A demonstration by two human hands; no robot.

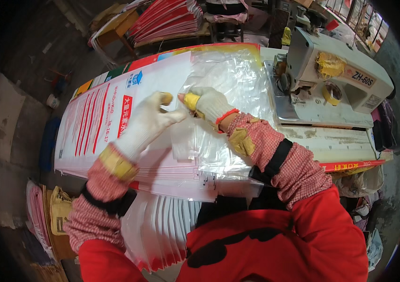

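Head view: gloved hands (176,110) pinch a clear, crinkled plastic liner (219,94).

An industrial sewing machine (338,70), cream with yellow tape patches, stands at the far right on a worn table (331,141). A stack of red-edged sacks (164,19) lies at the far centre. A tan bag (60,209) lies near left on the floor.

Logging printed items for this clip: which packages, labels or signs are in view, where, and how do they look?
Printed sack stack: on the table under both hands, white with red panels.
Clear plastic liner bags: over the stack, transparent.
Machine label: sewing machine side, small orange strip.
Folded sack pile: far bench, red and white.
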